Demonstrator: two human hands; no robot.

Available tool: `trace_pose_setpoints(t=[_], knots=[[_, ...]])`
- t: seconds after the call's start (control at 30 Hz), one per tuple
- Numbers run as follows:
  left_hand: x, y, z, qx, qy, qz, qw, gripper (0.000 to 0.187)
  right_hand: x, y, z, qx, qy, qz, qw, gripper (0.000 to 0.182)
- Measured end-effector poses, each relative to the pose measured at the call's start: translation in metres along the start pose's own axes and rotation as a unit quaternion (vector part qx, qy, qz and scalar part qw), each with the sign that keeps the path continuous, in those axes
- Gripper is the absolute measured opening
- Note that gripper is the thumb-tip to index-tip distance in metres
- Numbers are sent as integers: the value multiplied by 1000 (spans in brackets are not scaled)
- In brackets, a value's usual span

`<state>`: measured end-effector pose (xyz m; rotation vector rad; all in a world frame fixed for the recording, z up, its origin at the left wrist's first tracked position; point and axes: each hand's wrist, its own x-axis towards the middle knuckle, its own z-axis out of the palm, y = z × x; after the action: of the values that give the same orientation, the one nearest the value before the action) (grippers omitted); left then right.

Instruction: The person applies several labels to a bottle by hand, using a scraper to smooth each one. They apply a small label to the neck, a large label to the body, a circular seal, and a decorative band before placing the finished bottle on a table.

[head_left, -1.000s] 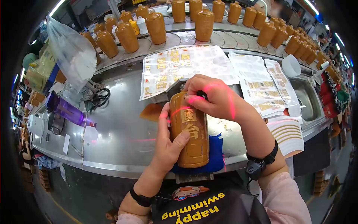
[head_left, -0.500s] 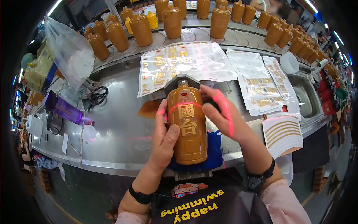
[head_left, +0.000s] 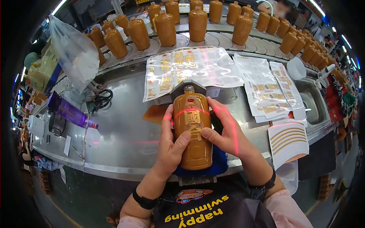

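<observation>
A glossy brown bottle [head_left: 195, 152] with gold characters and a small red mark lies in front of me, its neck against a dark angled holder [head_left: 175, 91]. My left hand [head_left: 171, 142] is wrapped round its left side, thumb on the front. From the right, my right hand [head_left: 226, 133] grips the bottle, its thumb pressed on the lower gold character. Red laser lines cross the bottle and my right hand. Under the bottle is a blue cloth [head_left: 219, 157]. Sheets of gold lettering [head_left: 190, 70] lie beyond the holder.
Brown bottles [head_left: 197, 24] stand along a curved conveyor [head_left: 220, 41]. More sheets [head_left: 262, 89], curved gold strips [head_left: 289, 140] and a sink [head_left: 313, 102] are at right. A purple bottle [head_left: 70, 114], black scissors [head_left: 102, 99] and a plastic bag [head_left: 72, 53] are at left.
My right hand has come down onto the bottle, its thumb now on the lower character. My left thumb has moved slightly right. The bottles on the conveyor have shifted.
</observation>
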<state>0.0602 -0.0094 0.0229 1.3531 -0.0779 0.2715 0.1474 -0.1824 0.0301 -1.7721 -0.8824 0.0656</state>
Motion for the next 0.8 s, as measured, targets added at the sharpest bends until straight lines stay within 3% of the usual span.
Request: trace_pose_setpoints(t=[0.33, 0.57, 0.8], knots=[[1, -2, -1, 11, -1, 11, 1000, 78, 1, 0, -2, 14, -9, -8, 1000, 80], [17, -1, -7, 13, 60, 8, 998, 58, -1, 2, 3, -9, 4, 8, 1000, 84], [32, -1, -6, 63, 85, -15, 994, 54, -1, -2, 3, -15, 5, 9, 1000, 85]])
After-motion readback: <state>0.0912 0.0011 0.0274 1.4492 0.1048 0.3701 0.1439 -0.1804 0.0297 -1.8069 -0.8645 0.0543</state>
